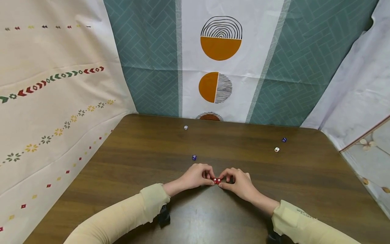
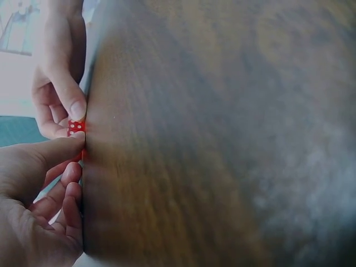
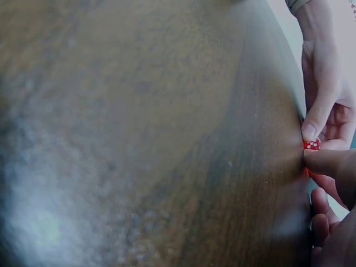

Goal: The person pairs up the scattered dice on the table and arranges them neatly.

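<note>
Two red dice with white pips sit side by side on the table in the head view. My left hand [image 1: 196, 176] pinches the left red die [image 1: 215, 180] between thumb and forefinger. From the other side, my right hand [image 1: 239, 183] pinches the right red die [image 1: 219, 181] the same way. Both wrist views show the thumbs facing each other across the red dice [image 2: 76, 127], low at the tabletop. Fingertips hide parts of the dice. Just beyond my left hand lies a blue die [image 1: 194, 157].
The brown wooden table [image 1: 146, 145] has a white die [image 1: 186, 127] near its back edge. At the back right lie another white die [image 1: 277, 149] and a blue die [image 1: 284, 139]. Patterned curtains [image 1: 149, 61] hang behind and beside the table.
</note>
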Demonstrator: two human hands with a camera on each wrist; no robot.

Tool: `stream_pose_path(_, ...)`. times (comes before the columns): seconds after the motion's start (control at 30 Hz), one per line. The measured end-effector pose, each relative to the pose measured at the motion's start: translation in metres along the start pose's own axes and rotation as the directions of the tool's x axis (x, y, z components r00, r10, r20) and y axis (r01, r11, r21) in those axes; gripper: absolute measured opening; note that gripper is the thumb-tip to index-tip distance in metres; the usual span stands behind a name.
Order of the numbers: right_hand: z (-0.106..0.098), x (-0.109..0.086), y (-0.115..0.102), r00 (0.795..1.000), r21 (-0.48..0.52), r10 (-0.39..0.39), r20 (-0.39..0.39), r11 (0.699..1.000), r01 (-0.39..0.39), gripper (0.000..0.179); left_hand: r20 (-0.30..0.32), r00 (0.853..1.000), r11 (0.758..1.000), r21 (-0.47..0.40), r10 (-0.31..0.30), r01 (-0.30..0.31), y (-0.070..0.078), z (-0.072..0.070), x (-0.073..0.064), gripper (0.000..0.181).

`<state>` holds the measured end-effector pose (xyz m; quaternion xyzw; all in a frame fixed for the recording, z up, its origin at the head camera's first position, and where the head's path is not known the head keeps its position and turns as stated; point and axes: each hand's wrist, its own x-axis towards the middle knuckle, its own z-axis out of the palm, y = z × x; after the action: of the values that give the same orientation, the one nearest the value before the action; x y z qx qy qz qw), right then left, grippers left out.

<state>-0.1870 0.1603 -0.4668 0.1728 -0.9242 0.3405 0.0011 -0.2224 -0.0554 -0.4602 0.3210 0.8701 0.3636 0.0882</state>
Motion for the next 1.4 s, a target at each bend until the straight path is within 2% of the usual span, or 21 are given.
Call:
stream_pose_path(0.33, -0.001, 0.002, 0.0, 1.0, 0.011, -0.012, -0.002, 1.0, 0.012, 0.016, -0.004, 1.0, 1.0, 0.018, 0.003, -0.002, 0.0, -0.003, 0.001, 0.011)
stream_pose_path(0.67, 0.0, 0.002, 0.001, 1.0, 0.009, -0.018, -0.005, 1.0, 0.018, 0.016, -0.013, 0.999, 0.999, 0.03, 0.034, -0.033, -0.001, -0.002, 0.0, 0.011)
stream_pose_path(0.93, -0.001, 0.001, 0.001, 1.0, 0.005, -0.028, -0.01, 1.0, 0.028, 0.016, 0.001, 0.999, 0.999, 0.021, 0.037, -0.037, -0.002, -0.001, 0.002, 0.012)
stream_pose_path(1.23, 0.0, 0.0, 0.001, 0.999, -0.004, -0.039, -0.015, 0.999, 0.039, 0.016, 0.085, 0.996, 0.995, -0.098, 0.008, 0.001, -0.008, -0.014, 0.004, 0.021)
stream_pose_path(1.4, 0.001, -0.001, 0.002, 1.0, -0.004, -0.025, -0.009, 1.0, 0.025, 0.016, 0.06, 0.998, 0.997, -0.077, 0.014, -0.009, -0.014, -0.027, 0.006, 0.017)
